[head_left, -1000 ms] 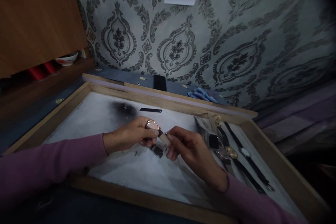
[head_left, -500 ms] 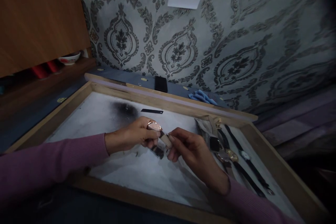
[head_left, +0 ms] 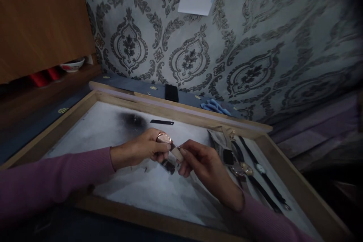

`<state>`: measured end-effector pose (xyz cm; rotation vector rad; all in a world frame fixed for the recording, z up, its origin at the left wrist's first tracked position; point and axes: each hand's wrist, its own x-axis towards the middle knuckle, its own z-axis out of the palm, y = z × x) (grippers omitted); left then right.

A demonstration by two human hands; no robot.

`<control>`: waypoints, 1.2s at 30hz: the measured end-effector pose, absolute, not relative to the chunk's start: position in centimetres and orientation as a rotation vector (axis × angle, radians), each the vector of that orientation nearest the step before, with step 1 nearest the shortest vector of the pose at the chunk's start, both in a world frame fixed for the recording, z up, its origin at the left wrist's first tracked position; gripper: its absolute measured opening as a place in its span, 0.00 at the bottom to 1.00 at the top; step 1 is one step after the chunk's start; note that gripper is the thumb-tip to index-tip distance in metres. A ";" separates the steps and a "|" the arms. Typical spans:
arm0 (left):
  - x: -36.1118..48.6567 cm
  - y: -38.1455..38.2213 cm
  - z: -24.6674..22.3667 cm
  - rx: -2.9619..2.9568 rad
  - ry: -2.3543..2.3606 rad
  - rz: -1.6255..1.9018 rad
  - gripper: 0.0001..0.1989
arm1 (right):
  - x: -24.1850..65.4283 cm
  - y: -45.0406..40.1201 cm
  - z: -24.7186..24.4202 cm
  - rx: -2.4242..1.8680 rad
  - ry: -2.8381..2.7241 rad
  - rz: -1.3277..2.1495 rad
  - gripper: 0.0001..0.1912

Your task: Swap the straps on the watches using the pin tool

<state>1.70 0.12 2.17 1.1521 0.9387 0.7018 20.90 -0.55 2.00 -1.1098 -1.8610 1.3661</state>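
My left hand (head_left: 144, 146) grips a wristwatch by its round, rose-gold-rimmed case (head_left: 163, 138), thumb across the lower edge. A pale beige strap (head_left: 177, 154) runs from the case toward my right hand (head_left: 200, 160). The fingers of that hand are pinched on a thin metal tool (head_left: 176, 145), its tip at the joint between case and strap; its exact kind is too small to make out. Beneath the hands shows a dark, glossy piece (head_left: 168, 166), partly hidden. Both hands are above the white floor of a shallow wooden tray (head_left: 181, 103).
Several watches lie at the tray's right, among them a square-faced watch (head_left: 228, 156) and a gold-faced watch (head_left: 247, 168). A black blade (head_left: 161, 122) rests near the back edge. Behind the tray are a black phone-like object (head_left: 171, 92) and a blue cloth (head_left: 215, 106).
The view has shifted slightly, so the whole scene sits a little further left. Both hands keep the same hold on the watch and the thin tool.
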 end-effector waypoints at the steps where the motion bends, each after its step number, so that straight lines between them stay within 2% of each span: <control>1: 1.7 0.1 2.2 1.149 0.948 0.694 0.05 | 20.9 -0.6 2.0 -1.107 -1.865 1.360 0.20; 14: 1.5 0.4 1.8 1.175 0.911 0.695 0.06 | 21.0 -0.6 1.7 -1.094 -1.881 1.346 0.17; 29: 1.5 0.3 2.4 1.203 0.911 0.701 0.04 | 20.8 -0.7 2.1 -1.103 -1.841 1.405 0.19; 36: 1.5 0.6 2.0 1.184 0.928 0.702 0.03 | 21.0 -0.5 1.9 -1.064 -1.853 1.366 0.15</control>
